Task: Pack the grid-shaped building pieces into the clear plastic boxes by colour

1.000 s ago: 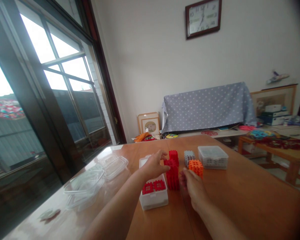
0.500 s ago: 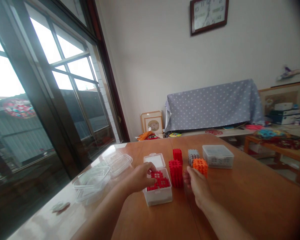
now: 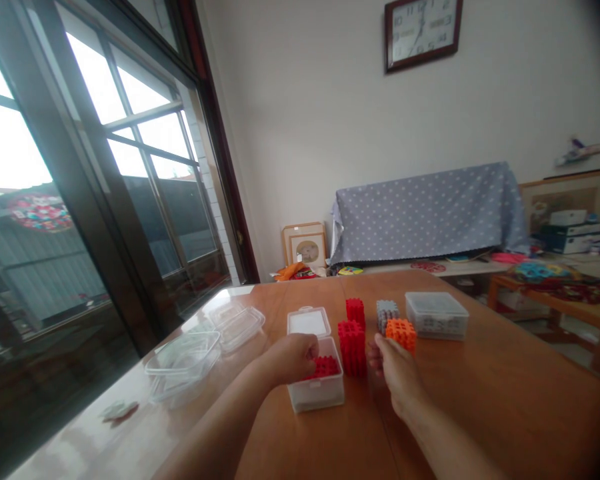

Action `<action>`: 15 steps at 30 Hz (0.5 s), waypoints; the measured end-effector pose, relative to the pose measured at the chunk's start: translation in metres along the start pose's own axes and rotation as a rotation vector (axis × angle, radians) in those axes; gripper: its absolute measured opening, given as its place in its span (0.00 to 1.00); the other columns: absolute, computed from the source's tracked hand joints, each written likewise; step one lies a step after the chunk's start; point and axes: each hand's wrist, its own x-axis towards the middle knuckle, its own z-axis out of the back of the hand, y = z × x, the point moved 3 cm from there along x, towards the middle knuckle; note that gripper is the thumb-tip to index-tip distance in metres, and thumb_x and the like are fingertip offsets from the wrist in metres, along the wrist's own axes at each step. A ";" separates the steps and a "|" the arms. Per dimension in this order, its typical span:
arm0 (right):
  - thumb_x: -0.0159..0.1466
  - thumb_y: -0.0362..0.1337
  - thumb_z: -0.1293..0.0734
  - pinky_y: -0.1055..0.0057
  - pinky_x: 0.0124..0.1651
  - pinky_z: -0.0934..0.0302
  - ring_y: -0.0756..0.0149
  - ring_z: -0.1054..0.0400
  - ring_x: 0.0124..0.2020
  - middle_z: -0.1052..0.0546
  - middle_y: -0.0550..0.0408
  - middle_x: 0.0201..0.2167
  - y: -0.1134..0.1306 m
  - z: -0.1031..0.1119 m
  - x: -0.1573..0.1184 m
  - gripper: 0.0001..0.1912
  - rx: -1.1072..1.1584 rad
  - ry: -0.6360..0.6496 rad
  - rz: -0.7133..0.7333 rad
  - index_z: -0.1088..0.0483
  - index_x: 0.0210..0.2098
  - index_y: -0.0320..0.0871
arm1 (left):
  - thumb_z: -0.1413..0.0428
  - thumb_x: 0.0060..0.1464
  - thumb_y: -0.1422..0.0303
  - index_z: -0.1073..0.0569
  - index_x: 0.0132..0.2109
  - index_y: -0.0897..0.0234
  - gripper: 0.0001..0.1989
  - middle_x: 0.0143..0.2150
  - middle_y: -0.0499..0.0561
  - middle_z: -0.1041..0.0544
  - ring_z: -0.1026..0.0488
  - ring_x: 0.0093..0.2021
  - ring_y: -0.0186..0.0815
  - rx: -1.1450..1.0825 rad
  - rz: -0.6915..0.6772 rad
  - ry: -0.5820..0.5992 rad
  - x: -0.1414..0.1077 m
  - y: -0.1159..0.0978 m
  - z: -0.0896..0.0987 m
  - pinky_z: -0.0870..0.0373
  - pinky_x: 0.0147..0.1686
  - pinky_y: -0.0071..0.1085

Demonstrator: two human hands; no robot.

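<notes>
A grey-blue polka-dot cloth (image 3: 425,217) was draped along a plain pale wall (image 3: 290,100). Above it hung a dark-framed clock (image 3: 423,32); beneath it ran a white shelf (image 3: 465,267). Framed pictures (image 3: 307,252) leaned just left of the cloth, a larger wooden-framed picture (image 3: 545,203) to its right. Well left of it, tall dark-framed windows (image 3: 145,147) admitted daylight. Before it stretched a brown table (image 3: 480,393), and rightward a wooden bench (image 3: 515,291) stood.

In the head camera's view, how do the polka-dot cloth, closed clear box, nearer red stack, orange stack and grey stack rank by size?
Largest to smallest, as they look:
1. Polka-dot cloth
2. Closed clear box
3. Nearer red stack
Last, unranked: orange stack and grey stack; the nearer orange partly hides the grey.
</notes>
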 end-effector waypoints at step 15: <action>0.55 0.55 0.31 0.70 0.27 0.42 0.66 0.32 0.24 0.22 0.56 0.25 -0.008 0.000 0.003 0.20 -0.027 0.042 -0.001 0.26 0.30 0.43 | 0.40 0.46 0.60 0.24 0.49 0.57 0.21 0.47 0.53 0.20 0.22 0.42 0.46 0.294 -0.057 0.205 0.017 0.001 -0.005 0.28 0.36 0.33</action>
